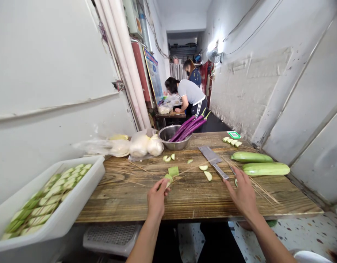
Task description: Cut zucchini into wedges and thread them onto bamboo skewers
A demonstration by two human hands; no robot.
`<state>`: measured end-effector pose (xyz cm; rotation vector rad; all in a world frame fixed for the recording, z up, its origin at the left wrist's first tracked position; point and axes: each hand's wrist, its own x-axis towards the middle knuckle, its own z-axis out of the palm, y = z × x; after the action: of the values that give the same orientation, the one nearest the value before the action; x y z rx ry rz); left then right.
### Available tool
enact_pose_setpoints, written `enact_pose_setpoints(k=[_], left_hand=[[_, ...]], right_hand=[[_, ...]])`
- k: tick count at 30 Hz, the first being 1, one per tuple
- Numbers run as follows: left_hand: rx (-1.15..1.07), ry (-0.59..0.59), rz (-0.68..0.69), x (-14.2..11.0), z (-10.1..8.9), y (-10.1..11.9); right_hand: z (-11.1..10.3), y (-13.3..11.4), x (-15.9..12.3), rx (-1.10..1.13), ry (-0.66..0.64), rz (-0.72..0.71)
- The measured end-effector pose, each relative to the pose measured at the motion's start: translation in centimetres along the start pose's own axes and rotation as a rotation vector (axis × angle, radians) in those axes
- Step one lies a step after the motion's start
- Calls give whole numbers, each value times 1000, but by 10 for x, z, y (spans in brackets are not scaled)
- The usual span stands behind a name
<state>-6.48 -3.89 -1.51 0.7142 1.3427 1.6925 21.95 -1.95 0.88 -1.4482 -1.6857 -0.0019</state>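
Observation:
My left hand [156, 200] is closed in a pinch on a green zucchini slice [168, 178], held low over the wooden table. A flat square zucchini piece [173, 171] lies right behind it, and a thin skewer runs off from there to the right. My right hand [243, 193] has its fingers apart at the table, beside a cleaver [218, 168] and loose bamboo skewers [263, 189]. A small zucchini piece [236, 182] shows between its thumb and fingers, apparently ungripped. Two pale zucchini slices [207, 175] lie left of the cleaver's handle.
Two whole zucchinis [265, 168] lie at the right. A white bin [95, 175] of skewered slices stands left. Behind are plastic bags [142, 146], a steel bowl [176, 146] with purple eggplants [188, 128], and more slices [232, 141]. Two people [191, 91] are farther back.

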Motion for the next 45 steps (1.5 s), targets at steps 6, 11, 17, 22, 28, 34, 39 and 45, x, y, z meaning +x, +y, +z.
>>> enact_pose_setpoints(k=[6,11,17,22,28,34,39,45], left_hand=[[-63,-85,-81,-21,13,-17],[5,-153,-92,-39,23,-24],[-272,-298,-336,-38,29,-18],[-368,-262,-410,-26,32,-22],[-334,-179,-565,-15,39,-19],[-273,-151,-673,-8,41,-14],[-262,-142,-682,-9,42,-14],[-267,-151,-668,-9,41,-13]], right_hand=[[29,-46,-12,861,-300,364],[37,-79,0,1181,-79,428],[9,-71,16,1175,170,403],[3,-64,-38,712,-514,280],[23,-68,-90,499,-637,112],[29,-65,-86,475,-674,111],[30,-68,-86,510,-672,136],[32,-69,-85,508,-665,139]])
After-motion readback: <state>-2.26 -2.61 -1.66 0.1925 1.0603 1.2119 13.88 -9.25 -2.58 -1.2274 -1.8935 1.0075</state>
